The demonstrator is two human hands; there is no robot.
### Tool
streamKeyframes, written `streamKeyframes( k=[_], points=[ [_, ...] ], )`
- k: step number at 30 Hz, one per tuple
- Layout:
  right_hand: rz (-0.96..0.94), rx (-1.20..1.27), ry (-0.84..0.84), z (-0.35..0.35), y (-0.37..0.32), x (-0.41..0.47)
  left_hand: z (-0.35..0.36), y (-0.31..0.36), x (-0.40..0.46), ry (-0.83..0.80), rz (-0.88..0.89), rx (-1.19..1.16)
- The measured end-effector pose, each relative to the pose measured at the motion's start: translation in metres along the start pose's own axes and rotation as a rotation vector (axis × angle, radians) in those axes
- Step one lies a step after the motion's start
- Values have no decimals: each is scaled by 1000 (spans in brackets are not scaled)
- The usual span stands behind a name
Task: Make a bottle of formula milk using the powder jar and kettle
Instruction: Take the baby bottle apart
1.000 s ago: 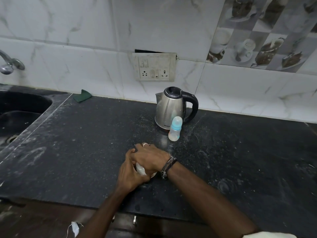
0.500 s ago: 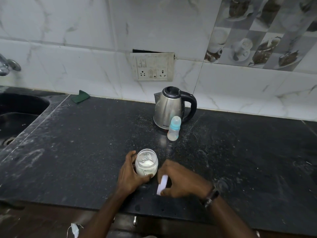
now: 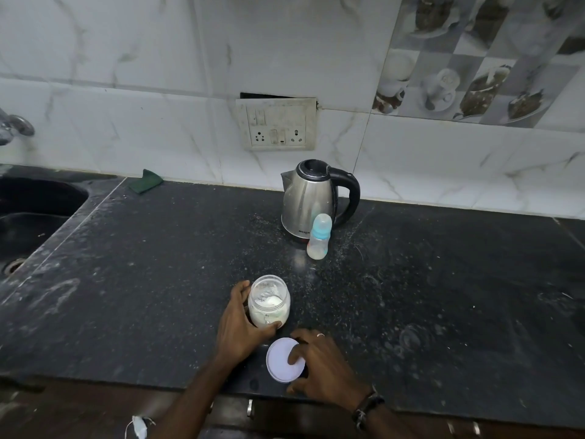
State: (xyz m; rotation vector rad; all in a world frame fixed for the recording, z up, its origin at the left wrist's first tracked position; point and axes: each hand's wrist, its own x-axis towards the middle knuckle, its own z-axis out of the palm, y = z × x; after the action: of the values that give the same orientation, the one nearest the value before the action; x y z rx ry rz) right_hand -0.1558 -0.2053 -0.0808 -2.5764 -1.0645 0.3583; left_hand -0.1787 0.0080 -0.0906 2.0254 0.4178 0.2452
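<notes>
A clear powder jar [image 3: 269, 301] with white powder stands open on the black counter [image 3: 158, 280], near the front edge. My left hand [image 3: 240, 327] is wrapped around its left side. The jar's white lid [image 3: 281, 364] lies flat on the counter just right of that hand, and my right hand [image 3: 323, 365] holds it by the rim with fingers over its right side. Further back stands a steel kettle [image 3: 308, 201] with a black handle. A capped baby bottle [image 3: 319, 237] with a blue collar stands right in front of the kettle.
A dark sink [image 3: 34, 217] lies at the left with a tap [image 3: 15, 126] above it. A green cloth [image 3: 146, 182] rests against the wall. A socket panel [image 3: 278, 123] sits on the tiled wall above the kettle. The counter's front edge runs just below my hands.
Both hands were clasped over the jar; the lid has come off. My right hand carried the lid to the right and has laid it flat on the counter. The left hand stays on the jar.
</notes>
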Motion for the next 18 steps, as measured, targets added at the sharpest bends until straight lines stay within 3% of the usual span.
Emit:
streamKeyframes(
  k=[3,7,10,13,18],
  points=[
    [104,118,67,-21,3,12,0,-2,-1,2,7,-8],
    [253,262,413,-71,23,49,1,-2,-4,-10,14,-21],
    [336,251,535,-108,41,82,-1,1,-7,-19,16,-55],
    [352,150,515,-135,51,114,-3,0,-10,-29,34,-71],
    [355,-96,313,-154,53,149,-6,-2,-13,-6,42,-56]
  ],
)
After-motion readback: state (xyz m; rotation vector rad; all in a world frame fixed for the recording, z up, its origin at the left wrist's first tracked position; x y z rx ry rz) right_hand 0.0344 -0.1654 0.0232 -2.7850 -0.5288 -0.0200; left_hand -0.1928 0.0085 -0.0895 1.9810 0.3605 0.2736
